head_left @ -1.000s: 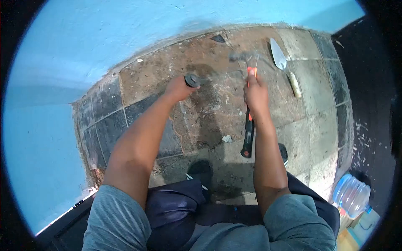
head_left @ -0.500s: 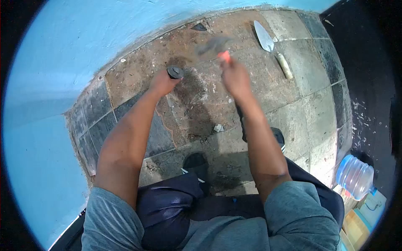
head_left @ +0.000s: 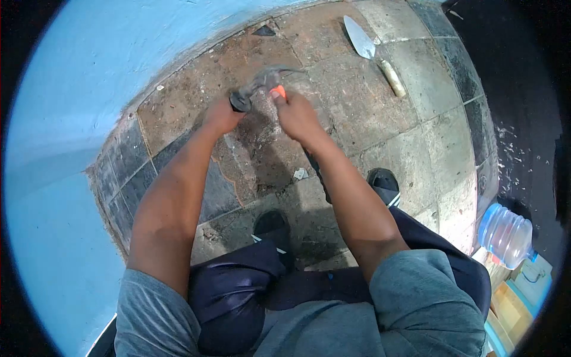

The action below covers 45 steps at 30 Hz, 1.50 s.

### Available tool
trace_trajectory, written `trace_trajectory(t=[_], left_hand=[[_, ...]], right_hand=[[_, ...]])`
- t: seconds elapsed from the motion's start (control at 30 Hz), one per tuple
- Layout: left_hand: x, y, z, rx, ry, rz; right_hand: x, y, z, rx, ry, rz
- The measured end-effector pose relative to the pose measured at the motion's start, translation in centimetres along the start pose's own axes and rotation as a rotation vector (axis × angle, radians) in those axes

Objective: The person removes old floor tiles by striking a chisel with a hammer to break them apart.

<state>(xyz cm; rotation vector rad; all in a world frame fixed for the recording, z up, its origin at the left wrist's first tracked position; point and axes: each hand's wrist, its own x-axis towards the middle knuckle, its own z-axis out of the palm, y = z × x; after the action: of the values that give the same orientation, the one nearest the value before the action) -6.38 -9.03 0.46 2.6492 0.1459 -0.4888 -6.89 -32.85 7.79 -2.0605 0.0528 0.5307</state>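
My right hand (head_left: 298, 116) is closed high on the handle of a claw hammer (head_left: 271, 77), close to its orange neck. The black end of the handle comes out below my wrist. My left hand (head_left: 221, 116) is wrapped round a chisel (head_left: 239, 102); only its round black top shows, and the blade is hidden. The hammer's striking face is at the chisel top and appears to touch it, while the claw points right. Under both hands lies a brown, rough patch of floor (head_left: 262, 143) with dust and crumbs.
A trowel (head_left: 360, 38) with a pale handle lies at the upper right. A dark shard (head_left: 264, 31) is near the blue wall (head_left: 65, 119), and a white chip (head_left: 301, 174) lies before my feet. A large clear water bottle (head_left: 505, 236) is at the right.
The hammer has swung left and down, from apart in the air to the chisel top. My left hand keeps its hold on the chisel. The view has shifted slightly.
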Motion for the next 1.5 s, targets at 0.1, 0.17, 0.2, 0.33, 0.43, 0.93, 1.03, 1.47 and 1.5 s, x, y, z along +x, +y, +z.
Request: trace_trajectory(t=[0.1,0.17,0.2,0.33,0.43,0.93,1.03,1.47,1.5], left_hand=[[-1.4,0.7,0.0,0.019,0.031,0.052],[-2.2,1.4,0.0,0.059,0.04,0.037],[-2.8,2.5,0.0,0.078,0.009,-0.009],[-3.8,3.6,0.4,0.044,-0.107,0.031],[-4.2,2.9,0.6,0.115,-0.063,0.013],[-4.4,1.8,-0.6,-0.047,-0.098,0.087],[-4.2,1.1,0.0,-0.086,-0.09,0.124],[-4.5,1.7,-0.9,-0.033,-0.102,0.09],[-4.1,0.8,-0.1,-0.031,-0.09,0.105]], right_hand=[[0.1,0.7,-0.4,0.017,0.165,0.016],[0.9,2.1,-0.7,0.04,0.216,0.0],[1.4,3.3,-0.5,0.054,0.241,-0.003],[1.8,4.5,-0.9,0.164,0.176,0.197],[2.1,5.6,-0.2,0.155,0.202,0.2],[-1.4,-3.6,-9.4,0.309,0.591,-0.146],[-2.7,-1.9,-4.3,0.177,0.659,-0.207],[-3.2,-4.6,-11.0,0.204,0.644,-0.339],[-3.7,-6.3,-11.5,0.363,0.703,-0.353]])
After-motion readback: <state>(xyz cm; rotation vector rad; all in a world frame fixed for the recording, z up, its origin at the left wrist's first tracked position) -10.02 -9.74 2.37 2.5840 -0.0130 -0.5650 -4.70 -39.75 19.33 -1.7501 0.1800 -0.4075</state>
